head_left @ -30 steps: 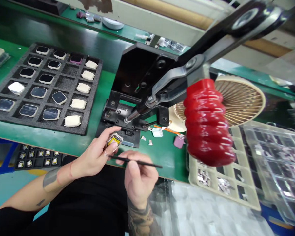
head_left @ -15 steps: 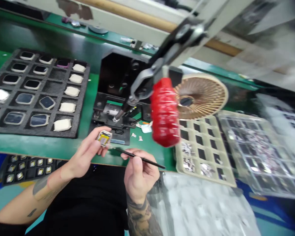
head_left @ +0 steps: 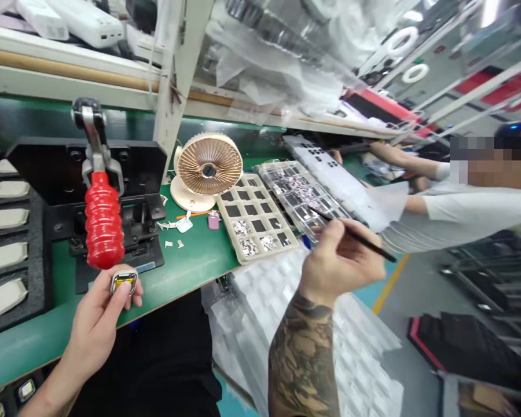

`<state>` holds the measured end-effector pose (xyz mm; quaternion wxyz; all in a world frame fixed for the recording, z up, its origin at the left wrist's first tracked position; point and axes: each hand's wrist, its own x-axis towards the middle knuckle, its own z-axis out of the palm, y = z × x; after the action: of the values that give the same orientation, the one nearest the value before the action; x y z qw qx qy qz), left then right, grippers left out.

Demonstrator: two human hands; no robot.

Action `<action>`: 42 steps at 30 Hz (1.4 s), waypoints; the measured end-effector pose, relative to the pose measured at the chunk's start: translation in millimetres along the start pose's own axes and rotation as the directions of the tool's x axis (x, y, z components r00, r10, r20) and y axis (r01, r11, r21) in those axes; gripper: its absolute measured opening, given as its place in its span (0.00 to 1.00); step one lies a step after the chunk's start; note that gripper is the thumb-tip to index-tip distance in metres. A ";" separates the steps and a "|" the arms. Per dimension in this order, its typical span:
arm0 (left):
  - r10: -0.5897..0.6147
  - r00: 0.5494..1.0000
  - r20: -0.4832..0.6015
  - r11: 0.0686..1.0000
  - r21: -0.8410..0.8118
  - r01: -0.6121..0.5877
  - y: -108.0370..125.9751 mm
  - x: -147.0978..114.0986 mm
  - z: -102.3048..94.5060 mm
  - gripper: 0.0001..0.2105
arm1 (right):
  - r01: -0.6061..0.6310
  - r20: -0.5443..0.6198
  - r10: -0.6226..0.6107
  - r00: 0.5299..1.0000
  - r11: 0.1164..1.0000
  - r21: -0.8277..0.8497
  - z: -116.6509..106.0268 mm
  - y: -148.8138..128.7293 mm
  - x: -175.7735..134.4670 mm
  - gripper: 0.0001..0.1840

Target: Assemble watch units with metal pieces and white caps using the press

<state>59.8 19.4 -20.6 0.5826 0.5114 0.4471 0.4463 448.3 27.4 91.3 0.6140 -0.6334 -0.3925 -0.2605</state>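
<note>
My left hand (head_left: 99, 310) is closed around a small silver smartwatch case (head_left: 124, 280), its open back showing a yellow part under my thumb. This hand is at the bench's front edge, just below the red handle (head_left: 104, 223) of a black toggle-clamp press (head_left: 143, 229). Out to the right, my right hand (head_left: 341, 260) grips black tweezers (head_left: 369, 242) between thumb and fingers. The tweezers' tip points left, over a clear compartment box (head_left: 306, 194) of small parts; whether it touches anything there, I cannot tell.
A cream parts tray (head_left: 231, 231) and a small fan (head_left: 208, 165) stand on the green bench (head_left: 200, 249). At left is a black foam tray (head_left: 39, 255) with wrapped pieces. Bubble wrap (head_left: 269, 295) hangs at the front edge. A co-worker's arm (head_left: 473, 214) reaches in from the right.
My right hand has moved away from the watch case, rightward to the clear box, still with the tweezers. The view has swung right. My left hand keeps the watch case.
</note>
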 end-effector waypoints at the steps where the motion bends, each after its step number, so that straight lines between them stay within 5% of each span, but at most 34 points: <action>1: -0.002 1.000 -0.014 1.000 0.003 0.002 0.0 0.2 -0.7 0.12 | 0.040 -0.009 -0.041 0.999 0.997 -0.067 4.0 1.2 -6.0 0.16; 3: 0.032 0.999 -0.016 0.996 0.078 -0.031 2.1 2.0 -1.7 0.12 | 0.146 0.127 -0.138 0.982 0.988 -0.055 7.2 -3.7 -26.4 0.10; 5: 0.153 0.988 0.013 0.958 0.245 -0.151 4.8 5.2 -2.3 0.11 | 0.289 0.316 -0.287 0.904 0.956 0.041 5.8 -13.8 -51.3 0.07; 8: 0.372 0.925 0.080 0.820 0.439 -0.368 4.0 8.6 -3.2 0.09 | 0.530 0.597 -0.515 0.616 0.831 0.170 4.1 -27.4 -85.2 0.16; 11: 0.442 0.894 0.068 0.784 0.456 -0.422 -4.2 6.7 -5.5 0.10 | 0.716 0.771 -0.561 0.300 0.667 0.207 8.3 -31.6 -109.2 0.13; 13: 0.409 0.912 0.015 0.831 0.406 -0.380 -10.4 3.2 -7.7 0.10 | 0.743 0.826 -0.526 0.201 0.632 0.221 12.3 -28.1 -116.6 0.13; 15: 0.331 0.943 -0.038 0.896 0.327 -0.301 -14.9 0.0 -9.5 0.11 | 0.700 0.848 -0.472 0.240 0.690 0.185 15.3 -19.5 -112.3 0.15; 18: 0.217 0.974 -0.069 0.946 0.261 -0.192 -16.5 -2.7 -9.6 0.14 | 0.545 0.865 -0.247 0.436 0.838 -0.035 19.6 0.7 -80.1 0.17; 19: 0.194 0.978 -0.072 0.950 0.263 -0.169 -15.7 -3.1 -9.0 0.15 | 0.492 0.875 -0.136 0.465 0.861 -0.127 22.0 8.1 -64.5 0.17; 20: 0.171 0.982 -0.078 0.951 0.273 -0.144 -14.3 -3.5 -8.0 0.16 | 0.456 0.887 -0.037 0.460 0.868 -0.200 25.1 15.1 -48.3 0.17; 22: 0.124 0.988 -0.087 0.951 0.293 -0.094 -9.6 -4.4 -5.4 0.18 | 0.440 0.927 0.078 0.367 0.863 -0.247 33.2 26.5 -19.3 0.16; 25: 0.055 0.993 -0.109 0.966 0.258 -0.025 -0.4 -6.5 -0.7 0.20 | 0.453 0.977 0.082 0.197 0.876 -0.165 47.2 34.7 2.7 0.14; 27: 0.027 0.991 -0.128 0.977 0.212 0.000 4.9 -7.7 2.1 0.20 | 0.457 0.987 0.079 0.141 0.879 -0.135 55.4 35.3 3.2 0.13; 34: 0.031 0.993 -0.114 0.995 0.096 -0.020 13.1 -4.6 5.9 0.14 | 0.492 0.983 0.075 0.167 0.858 -0.149 62.4 37.7 -5.7 0.16; 36: 0.050 0.997 -0.067 0.999 0.020 -0.048 15.9 -2.3 5.7 0.12 | 0.484 0.967 0.033 0.252 0.861 -0.155 56.4 37.1 -6.4 0.18; 40: 0.076 0.997 -0.013 0.993 -0.092 -0.077 20.1 2.2 4.5 0.10 | 0.365 0.727 -0.170 0.665 0.924 -0.118 39.8 17.8 -24.5 0.15; 42: 0.072 0.997 -0.013 0.993 -0.092 -0.073 19.7 4.1 3.5 0.10 | 0.255 0.585 -0.189 0.789 0.966 -0.031 31.3 -3.3 -44.3 0.12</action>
<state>62.8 24.3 -1.1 0.5869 0.4977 0.4097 0.4899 416.2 50.1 53.7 0.3958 -0.6641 -0.6168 -0.1476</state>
